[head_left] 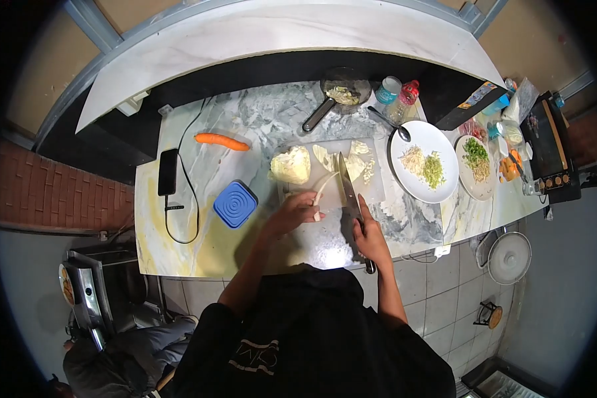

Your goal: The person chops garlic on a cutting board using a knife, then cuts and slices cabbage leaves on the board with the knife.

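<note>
My right hand (373, 240) grips a large kitchen knife (348, 186), its blade pointing away from me over the cutting board (377, 189). Pinched in my left hand (298, 212) is a pale, thin piece of cabbage leaf (324, 183), held just above the board's near side. A cut chunk of cabbage (290, 165) rests at the board's left. Loose cabbage leaves (324, 157) lie beyond the blade, and small chopped bits (369, 171) are scattered to its right.
On the marble table are a carrot (222, 141), a blue lidded box (235, 204) and a phone (168, 172) with a cable. A pan (345, 89) stands at the back. Rightward are a white plate (414, 189) and a smaller plate (477, 189) with chopped vegetables. Another person (123, 358) is at lower left.
</note>
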{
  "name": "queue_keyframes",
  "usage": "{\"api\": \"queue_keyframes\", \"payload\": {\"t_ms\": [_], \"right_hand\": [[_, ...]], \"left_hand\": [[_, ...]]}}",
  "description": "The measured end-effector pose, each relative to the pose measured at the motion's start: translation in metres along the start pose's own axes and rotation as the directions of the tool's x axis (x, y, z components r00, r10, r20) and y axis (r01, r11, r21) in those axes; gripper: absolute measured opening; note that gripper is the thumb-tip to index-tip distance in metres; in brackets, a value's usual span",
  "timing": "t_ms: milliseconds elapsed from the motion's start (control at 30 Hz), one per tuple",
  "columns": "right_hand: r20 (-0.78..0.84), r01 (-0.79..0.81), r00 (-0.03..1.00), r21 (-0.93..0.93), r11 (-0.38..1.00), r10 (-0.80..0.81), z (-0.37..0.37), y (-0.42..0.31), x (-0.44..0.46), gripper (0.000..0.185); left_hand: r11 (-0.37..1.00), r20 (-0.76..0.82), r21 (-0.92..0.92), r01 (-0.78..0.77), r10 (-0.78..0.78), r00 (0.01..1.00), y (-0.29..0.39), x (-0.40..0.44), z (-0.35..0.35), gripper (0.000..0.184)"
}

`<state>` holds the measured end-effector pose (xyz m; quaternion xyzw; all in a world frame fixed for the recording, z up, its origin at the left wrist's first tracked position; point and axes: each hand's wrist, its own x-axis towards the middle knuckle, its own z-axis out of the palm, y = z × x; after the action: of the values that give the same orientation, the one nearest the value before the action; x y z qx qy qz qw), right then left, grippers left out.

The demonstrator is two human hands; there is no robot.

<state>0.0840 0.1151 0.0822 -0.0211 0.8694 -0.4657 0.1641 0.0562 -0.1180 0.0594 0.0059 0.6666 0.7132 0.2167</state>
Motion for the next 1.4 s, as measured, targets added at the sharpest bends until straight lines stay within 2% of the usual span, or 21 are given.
{"api": "queue_keyframes", "payload": {"t_ms": [67, 100, 133, 167, 200, 300, 400, 500, 600, 667, 700, 733, 800, 833, 1067, 1133, 1167, 1233, 1267, 1333, 1400], "right_hand": [[-0.018, 0.007, 1.000, 0.056, 0.998, -0.006, 0.001, 0.001, -0.001, 0.063], [-0.031, 0.013, 0.999, 0.110, 0.994, -0.009, 0.001, 0.001, -0.001, 0.061], [-0.033, 0.014, 0.999, 0.113, 0.993, -0.010, 0.001, 0.001, -0.002, 0.061], [-0.043, -0.004, 0.999, 0.236, 0.972, 0.014, 0.000, -0.003, -0.004, 0.060], [-0.046, -0.021, 0.998, 0.355, 0.935, 0.040, 0.000, -0.004, -0.005, 0.058], [-0.058, -0.041, 0.996, 0.420, 0.907, 0.072, -0.004, 0.000, -0.004, 0.055], [-0.027, -0.050, 0.997, 0.463, 0.885, 0.071, -0.011, 0.008, -0.001, 0.053], [0.031, -0.096, 0.995, 0.482, 0.871, 0.092, -0.021, 0.013, 0.004, 0.052], [0.081, -0.064, 0.996, 0.460, 0.886, 0.030, -0.030, 0.025, 0.012, 0.051], [0.119, -0.030, 0.993, 0.409, 0.912, -0.021, -0.035, 0.034, 0.017, 0.050], [0.139, 0.005, 0.988, 0.359, 0.933, -0.059, -0.038, 0.040, 0.020, 0.049], [0.160, 0.003, 0.985, 0.353, 0.936, -0.063, -0.039, 0.048, 0.023, 0.049], [0.206, 0.133, 0.959, 0.283, 0.950, -0.195, -0.039, 0.054, 0.030, 0.050], [0.229, 0.098, 0.961, 0.246, 0.964, -0.156, -0.040, 0.055, 0.030, 0.050], [0.220, 0.221, 0.938, 0.211, 0.952, -0.267, -0.029, 0.089, 0.040, 0.051], [0.172, 0.334, 0.917, 0.157, 0.929, -0.359, -0.027, 0.100, 0.044, 0.051], [0.173, 0.334, 0.918, 0.152, 0.930, -0.358, -0.031, 0.095, 0.042, 0.051], [0.232, 0.191, 0.940, 0.254, 0.948, -0.251, -0.039, 0.072, 0.037, 0.051], [0.231, 0.192, 0.940, 0.253, 0.948, -0.252, -0.041, 0.066, 0.036, 0.051], [0.273, 0.086, 0.947, 0.287, 0.954, -0.167, -0.043, 0.058, 0.035, 0.051], [0.246, 0.127, 0.947, 0.302, 0.945, -0.206, -0.036, 0.063, 0.039, 0.052]], "left_hand": [[0.920, 0.134, -0.361, 0.155, -0.114, 0.984, 0.033, -0.019, 0.002, 0.045], [0.921, 0.136, -0.357, 0.155, -0.113, 0.984, 0.025, -0.019, -0.002, 0.045], [0.846, 0.185, -0.517, 0.126, -0.033, 0.982, 0.011, -0.017, -0.006, 0.047], [0.742, 0.217, -0.662, 0.108, 0.052, 0.975, 0.009, -0.017, -0.007, 0.049], [0.743, 0.213, -0.660, 0.108, 0.048, 0.976, 0.006, -0.017, -0.007, 0.049], [0.661, 0.221, -0.744, 0.102, 0.100, 0.970, 0.003, -0.018, -0.005, 0.048], [0.630, 0.170, -0.773, 0.075, 0.091, 0.981, 0.005, -0.021, -0.002, 0.048], [0.674, 0.056, -0.739, -0.013, 0.080, 0.995, 0.008, -0.028, 0.002, 0.048], [0.625, -0.006, -0.779, -0.055, 0.081, 0.997, 0.002, -0.037, 0.005, 0.048], [0.832, -0.292, -0.540, -0.126, -0.044, 0.956, 0.006, -0.047, 0.013, 0.045], [0.846, -0.422, -0.468, -0.256, 0.040, 0.906, 0.010, -0.051, 0.019, 0.042], [0.842, -0.440, -0.471, -0.263, 0.034, 0.897, 0.005, -0.055, 0.019, 0.042], [0.978, -0.689, -0.087, -0.187, 0.076, 0.720, 0.004, -0.063, 0.016, 0.041], [0.991, -0.759, -0.063, -0.120, 0.030, 0.651, 0.003, -0.066, 0.018, 0.042], [0.998, -0.804, 0.005, -0.062, 0.041, 0.593, -0.037, -0.063, 0.014, 0.047], [0.992, -0.818, -0.090, -0.091, -0.021, 0.575, -0.032, -0.051, 0.023, 0.047], [0.982, -0.812, -0.120, -0.147, -0.012, 0.584, -0.035, -0.046, 0.024, 0.049], [0.980, -0.813, -0.110, -0.166, 0.007, 0.582, -0.035, -0.037, 0.028, 0.051], [0.979, -0.815, -0.096, -0.181, 0.028, 0.579, -0.035, -0.031, 0.030, 0.052], [0.985, -0.820, -0.073, -0.157, 0.030, 0.571, -0.032, -0.022, 0.040, 0.054], [0.989, -0.798, 0.138, -0.045, 0.138, 0.587, -0.033, -0.013, 0.045, 0.054]]}}
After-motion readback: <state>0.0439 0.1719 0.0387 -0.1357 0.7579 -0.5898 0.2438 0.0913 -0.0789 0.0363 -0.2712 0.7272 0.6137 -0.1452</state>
